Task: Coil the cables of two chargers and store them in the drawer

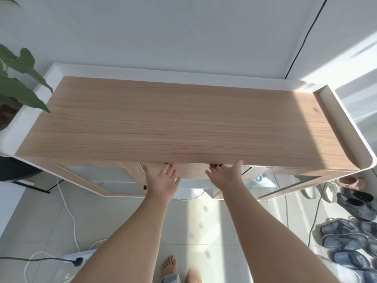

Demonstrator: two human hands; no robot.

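Both hands, the left hand and right hand, press with relaxed fingers on the drawer front under the surface's near edge, chargers unseen, so a fingertip might be pinched.

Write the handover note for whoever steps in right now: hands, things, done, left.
Left hand and right hand: both flat against the drawer front under the desk top, fingers straight, holding nothing.
Chargers: none in view; none on the desk top.
Drawer: looks shut or nearly so; inside hidden.
Done: apparently the storing, which cannot be confirmed.
Left: make sure the drawer is fully closed.
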